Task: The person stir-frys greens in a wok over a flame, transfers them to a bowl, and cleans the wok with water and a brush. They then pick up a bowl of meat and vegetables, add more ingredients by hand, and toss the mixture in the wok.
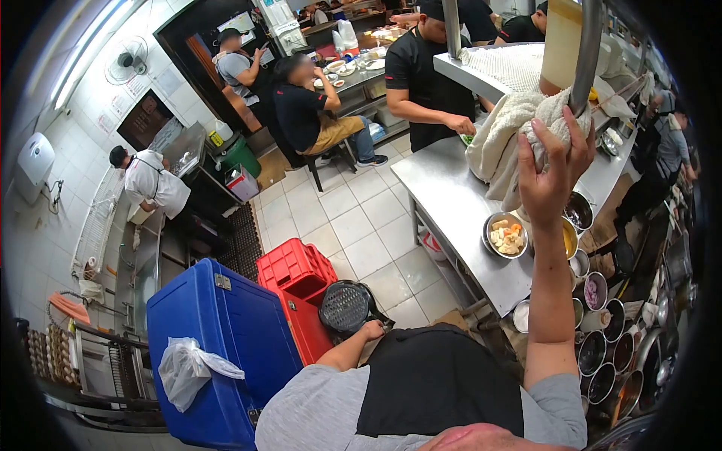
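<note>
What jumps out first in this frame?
The right hand, raised at centre right, presses a cream towel against a metal pole above the steel counter. Lower left, a big blue cooler sits beside a red crate. The left hand rests low by a black fan-like object.

Open aisle floor (pixel 353 225) beside counter (pixel 451 210)
</note>
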`<state>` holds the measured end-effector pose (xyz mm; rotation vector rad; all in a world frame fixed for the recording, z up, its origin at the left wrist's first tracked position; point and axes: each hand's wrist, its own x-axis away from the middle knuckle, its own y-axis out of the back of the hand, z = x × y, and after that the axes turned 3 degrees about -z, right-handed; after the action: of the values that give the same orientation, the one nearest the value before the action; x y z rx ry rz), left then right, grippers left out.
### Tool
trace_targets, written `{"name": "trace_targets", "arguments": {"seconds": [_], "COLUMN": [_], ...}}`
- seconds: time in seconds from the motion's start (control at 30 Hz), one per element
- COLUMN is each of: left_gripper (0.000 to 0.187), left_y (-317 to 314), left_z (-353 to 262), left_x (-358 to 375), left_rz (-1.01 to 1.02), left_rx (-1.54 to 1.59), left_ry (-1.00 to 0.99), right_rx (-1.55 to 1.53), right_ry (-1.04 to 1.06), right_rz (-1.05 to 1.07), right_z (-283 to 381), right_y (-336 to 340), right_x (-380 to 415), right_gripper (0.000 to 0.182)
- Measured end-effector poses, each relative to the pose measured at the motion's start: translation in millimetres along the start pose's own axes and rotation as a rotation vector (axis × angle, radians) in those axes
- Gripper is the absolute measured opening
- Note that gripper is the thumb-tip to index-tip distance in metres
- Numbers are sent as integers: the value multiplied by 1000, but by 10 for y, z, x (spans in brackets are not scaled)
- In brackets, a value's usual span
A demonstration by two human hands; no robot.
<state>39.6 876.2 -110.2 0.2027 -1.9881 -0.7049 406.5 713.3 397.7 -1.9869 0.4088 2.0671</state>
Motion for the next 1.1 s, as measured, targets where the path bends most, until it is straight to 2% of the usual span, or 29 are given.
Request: {"name": "trace_targets", "arguments": {"seconds": [0.7,0.8,1.1], "left_gripper": [53,55,57], "left_y": [-63,-99,-148], "left_z": [89,145,187], "left_x": [28,-40,-131], "left_rz": [-17,35,-1], "left_rx": [11,63,-21], "left_ry": [-28,30,-41], "right_rx": [-18,-18,-2], "right_ry": [-1,8,5], "right_rz": [6,5,12], "right_z": [29,35,18], "right_y": [22,25,22], "right_x": [-16,-20,-3], "right_gripper": [32,31,31]}}
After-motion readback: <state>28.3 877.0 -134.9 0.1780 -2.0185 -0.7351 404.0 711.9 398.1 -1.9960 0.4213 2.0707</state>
